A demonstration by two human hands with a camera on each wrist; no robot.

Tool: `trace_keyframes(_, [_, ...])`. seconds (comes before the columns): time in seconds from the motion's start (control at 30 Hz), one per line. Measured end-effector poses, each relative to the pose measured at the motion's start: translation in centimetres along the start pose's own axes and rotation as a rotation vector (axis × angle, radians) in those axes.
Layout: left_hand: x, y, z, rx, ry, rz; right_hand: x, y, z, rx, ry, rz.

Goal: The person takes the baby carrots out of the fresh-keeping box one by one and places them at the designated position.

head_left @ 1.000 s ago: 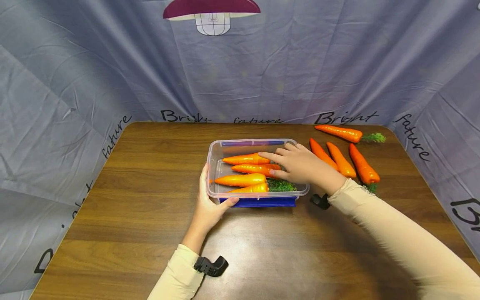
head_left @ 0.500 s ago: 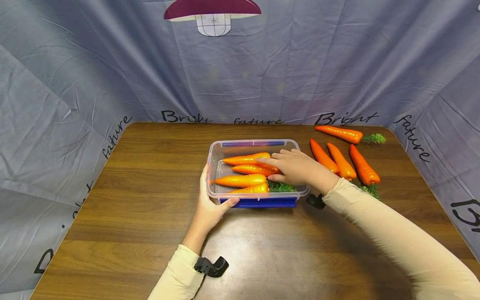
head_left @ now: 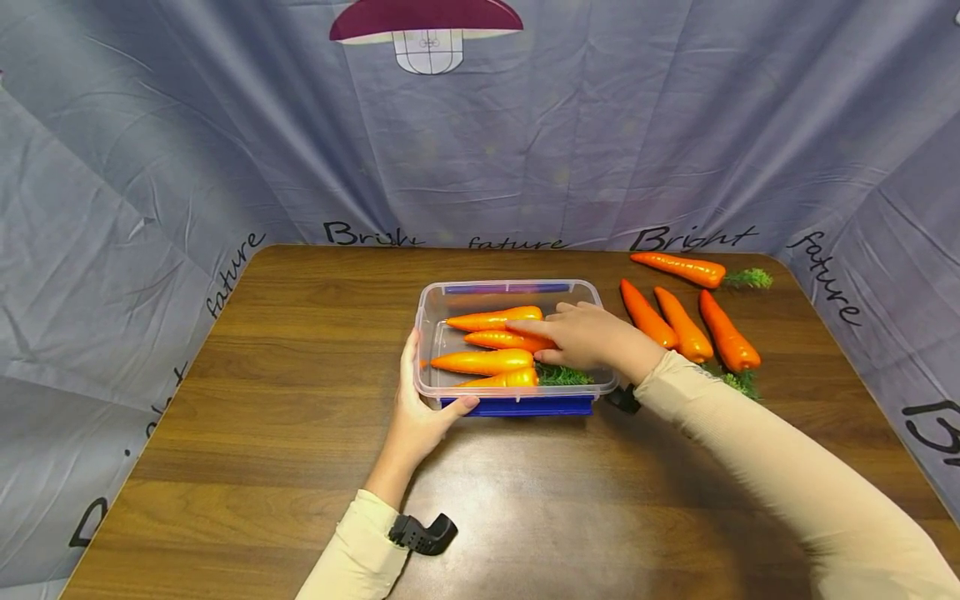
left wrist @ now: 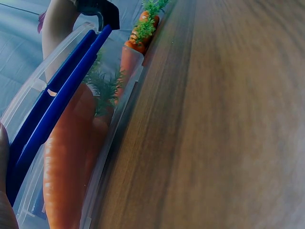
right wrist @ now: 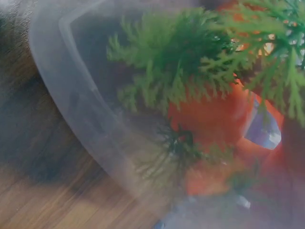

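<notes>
A clear plastic food container (head_left: 555, 392) with blue latches (head_left: 536, 406) stands on the table. My left hand (head_left: 420, 423) grips its left end, thumb over the front rim. Several orange carrots with green tops lie inside, tips to the left, among them a back carrot (head_left: 487, 320) and a front carrot (head_left: 480, 362). My right hand (head_left: 588, 337) reaches in at the right and holds the second carrot from the back (head_left: 495, 340), index finger along its far side and thumb at its near side. In the right wrist view, green tops (right wrist: 171, 62) crowd the container corner; the fingertips are hidden.
Several loose carrots lie right of the container: one at the back edge (head_left: 678, 268), others slanting, such as an outer carrot (head_left: 727, 333). The wooden table (head_left: 315, 358) extends left and in front. A grey-blue curtain (head_left: 525, 167) hangs behind and at both sides.
My right hand has moved left and slightly down, deeper into the container, its index finger sliding from the back carrot to the second one. My left hand and the container have stayed put.
</notes>
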State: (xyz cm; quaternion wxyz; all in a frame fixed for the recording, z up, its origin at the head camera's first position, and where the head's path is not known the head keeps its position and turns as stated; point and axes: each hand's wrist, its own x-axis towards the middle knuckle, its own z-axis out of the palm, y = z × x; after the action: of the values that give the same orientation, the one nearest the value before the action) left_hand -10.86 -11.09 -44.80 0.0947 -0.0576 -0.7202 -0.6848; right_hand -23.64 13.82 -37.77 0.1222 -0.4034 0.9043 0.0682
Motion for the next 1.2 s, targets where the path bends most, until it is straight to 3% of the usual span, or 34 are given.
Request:
trace_keyframes(0.23, [0.0,0.0,0.0,0.014,0.007,-0.021,0.4,-0.1,0.2,0.001,-0.009,0.001])
trace_keyframes(0.63, [0.4,-2.8,-0.2,0.040,0.020,0.004,0.5,-0.2,0.8,-0.041,0.027,-0.006])
trace_keyframes(0.83, [0.4,-2.8,-0.2,0.074,0.031,0.020,0.6,-0.2,0.8,-0.027,0.029,-0.021])
trace_keyframes(1.07, [0.4,-2.7,-0.2,0.087,0.039,0.015,0.5,0.1,0.9,0.000,0.128,-0.090])
trace_keyframes(1.2, [0.3,-2.7,-0.2,0.092,0.041,0.016,0.2,0.1,0.7,-0.001,0.133,-0.090])
